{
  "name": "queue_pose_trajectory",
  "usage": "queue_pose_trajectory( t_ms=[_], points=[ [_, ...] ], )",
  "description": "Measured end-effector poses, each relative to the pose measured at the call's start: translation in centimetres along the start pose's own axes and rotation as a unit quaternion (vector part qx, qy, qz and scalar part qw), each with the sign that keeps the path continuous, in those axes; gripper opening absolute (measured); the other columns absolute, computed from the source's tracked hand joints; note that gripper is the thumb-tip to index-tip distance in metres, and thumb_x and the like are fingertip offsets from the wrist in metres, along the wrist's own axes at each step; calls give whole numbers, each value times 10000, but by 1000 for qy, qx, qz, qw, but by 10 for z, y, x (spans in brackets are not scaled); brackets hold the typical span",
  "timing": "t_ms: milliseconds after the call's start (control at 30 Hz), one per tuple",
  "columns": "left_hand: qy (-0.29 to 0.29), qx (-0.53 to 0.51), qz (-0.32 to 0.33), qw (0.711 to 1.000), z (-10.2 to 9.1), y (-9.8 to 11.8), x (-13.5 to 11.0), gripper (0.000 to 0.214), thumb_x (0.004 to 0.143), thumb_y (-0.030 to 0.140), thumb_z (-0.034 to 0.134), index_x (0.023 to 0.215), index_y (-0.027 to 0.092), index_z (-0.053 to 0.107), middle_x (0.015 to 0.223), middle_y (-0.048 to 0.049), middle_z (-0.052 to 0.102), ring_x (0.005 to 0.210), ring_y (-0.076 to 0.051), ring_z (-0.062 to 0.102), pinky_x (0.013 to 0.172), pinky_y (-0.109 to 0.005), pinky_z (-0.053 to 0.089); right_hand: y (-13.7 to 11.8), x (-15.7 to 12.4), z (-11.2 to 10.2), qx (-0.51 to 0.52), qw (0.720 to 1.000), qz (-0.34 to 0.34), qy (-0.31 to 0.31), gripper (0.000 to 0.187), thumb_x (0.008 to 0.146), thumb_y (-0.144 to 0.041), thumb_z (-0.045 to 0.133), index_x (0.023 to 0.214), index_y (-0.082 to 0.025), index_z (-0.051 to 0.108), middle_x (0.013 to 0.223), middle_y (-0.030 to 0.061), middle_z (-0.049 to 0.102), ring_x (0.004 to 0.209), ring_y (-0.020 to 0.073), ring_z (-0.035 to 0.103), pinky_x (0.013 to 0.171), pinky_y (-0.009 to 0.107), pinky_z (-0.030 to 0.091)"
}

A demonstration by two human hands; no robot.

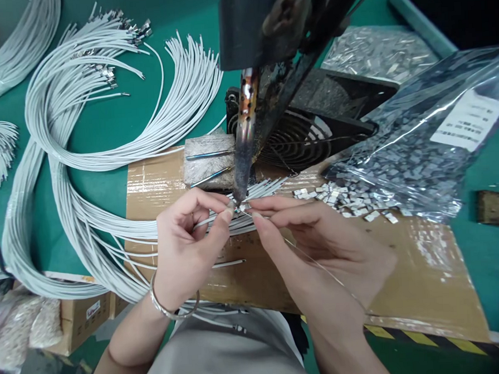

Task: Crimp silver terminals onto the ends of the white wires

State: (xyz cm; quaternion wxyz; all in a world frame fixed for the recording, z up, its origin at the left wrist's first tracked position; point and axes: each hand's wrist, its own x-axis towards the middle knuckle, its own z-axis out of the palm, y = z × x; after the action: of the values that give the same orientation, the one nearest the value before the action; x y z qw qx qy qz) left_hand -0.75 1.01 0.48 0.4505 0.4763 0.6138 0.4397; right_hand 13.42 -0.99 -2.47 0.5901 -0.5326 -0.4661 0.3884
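Thumb and forefinger of my left hand [189,246] pinch a white wire [206,220] near its end, while my right hand [328,244] grips a thin silvery wire [316,263] trailing back across the palm; a small metal connector [243,208] sits between both sets of fingertips, at the tip of a soldering iron [244,142], though I cannot tell which fingers hold it. The iron leaves me little room above the grip, and a gray block [208,147] bearing two metal rods and a black fan [297,137] crowd its far side. Right of the grip, small metal clips [337,199] lie scattered before a plastic bag [422,139]; to its left, bundled white cables [126,154] loop around. I find more space nearer, where brown cardboard [414,290] runs toward a gray shirt [225,355], with yellow-and-black tape [420,337] just past its near edge. The cardboard lies over a green tabletop [492,280]; beyond the table's edge, lower left of the grip, are a carton [83,324] and bagged goods [22,327].
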Motion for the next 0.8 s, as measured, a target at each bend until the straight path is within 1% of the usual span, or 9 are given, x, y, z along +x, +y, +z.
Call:
queue_pose_trajectory(
  t_ms=[167, 467, 633, 800],
  points=[
    [-6, 1, 4, 1000, 0, 0, 0, 136, 832, 125, 786, 736, 188, 712, 871, -58, 788, 603, -110, 550, 445, -240, 281, 0, 1, 0, 3, 1000, 4, 0, 193, 894, -49, 763, 845, -232, 726, 991, -3, 828, 929, 149, 801, 838, 236, 649],
    [-4, 5, 13, 1000, 1, 1, -2, 131, 843, 137, 788, 741, 184, 720, 883, -57, 788, 519, -76, 429, 437, -245, 239, -2, 0, 2, -3, 1000, -3, 14, 164, 885, -85, 795, 850, -240, 753, 960, 3, 829, 895, 171, 797, 806, 286, 652],
    [-3, 8, 14, 1000, 1, 0, -2, 133, 850, 142, 786, 746, 188, 718, 885, -60, 788, 552, -94, 482, 448, -250, 260, 0, -1, 1, -20, 1000, -1, 17, 161, 900, -92, 785, 851, -242, 755, 965, 10, 829, 892, 180, 794, 789, 306, 647],
    [-6, 9, 17, 1000, 0, -1, -3, 133, 863, 142, 785, 756, 190, 724, 899, -57, 791, 574, -98, 504, 451, -252, 260, 1, -1, 0, -26, 1000, -13, -1, 184, 895, -69, 788, 876, -250, 767, 988, -6, 827, 912, 170, 784, 812, 308, 623]
  ],
)
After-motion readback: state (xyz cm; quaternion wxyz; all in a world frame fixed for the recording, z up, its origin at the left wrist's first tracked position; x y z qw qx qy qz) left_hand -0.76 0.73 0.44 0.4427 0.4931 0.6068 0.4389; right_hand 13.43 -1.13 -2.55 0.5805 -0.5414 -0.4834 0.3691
